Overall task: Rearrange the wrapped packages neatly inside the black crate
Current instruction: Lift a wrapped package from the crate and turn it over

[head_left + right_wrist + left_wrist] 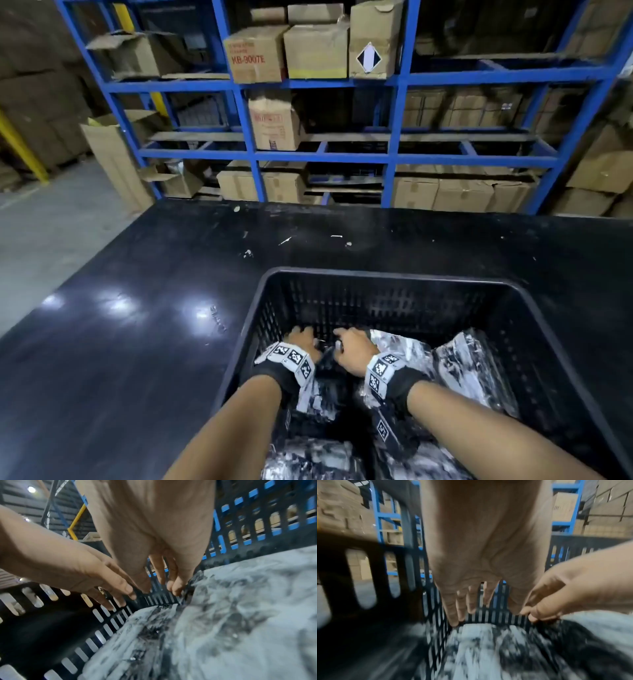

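Both hands deep in black crate [394, 277], at far-left corner. Left hand [303, 341]: fingers straight, spread, tips against slotted far wall, holding nothing. Right hand [354, 347]: fingers curled over far edge of wrapped package [397, 342]; firm hold unclear.

Risk: slick film may slip or tear if tugged; fingertips may snag in slots.

Count: one crate; at least four packages visible, pile overlapping.

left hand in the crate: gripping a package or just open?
Open. In the left wrist view the left hand has its fingers straight, pointing down along the black crate wall above a wrapped package; nothing curled round it.
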